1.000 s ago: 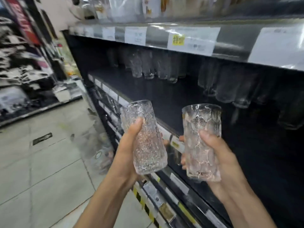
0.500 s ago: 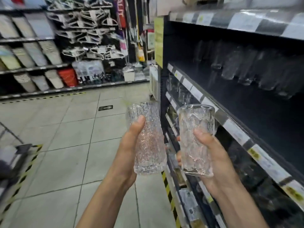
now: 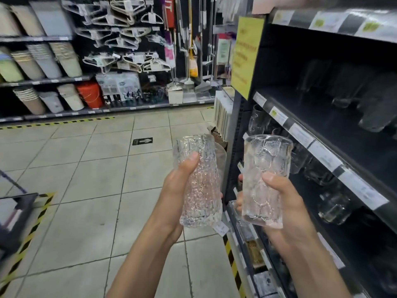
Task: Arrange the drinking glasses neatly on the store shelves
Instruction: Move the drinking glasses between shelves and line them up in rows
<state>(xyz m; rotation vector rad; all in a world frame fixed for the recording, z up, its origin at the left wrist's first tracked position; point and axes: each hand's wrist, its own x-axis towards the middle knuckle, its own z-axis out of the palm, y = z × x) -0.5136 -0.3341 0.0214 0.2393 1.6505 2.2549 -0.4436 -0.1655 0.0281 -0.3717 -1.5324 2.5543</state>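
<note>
While off the shelf [image 3: 322,157] front edge, gripping ribbed glass [image 3: 199,190] in left hand [image 3: 174,190], crackled glass [image 3: 265,166] in right hand [image 3: 283,205], both near upright, presumably for placing base-first.

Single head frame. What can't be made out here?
1. Head view: shelf glasses are dark and blurred; count unclear.
2. Head view: price labels are too small to read.
3. Head view: fingers of left hand are mostly hidden behind left glass.
4. Head view: dark object is cut off by the left edge.
</note>
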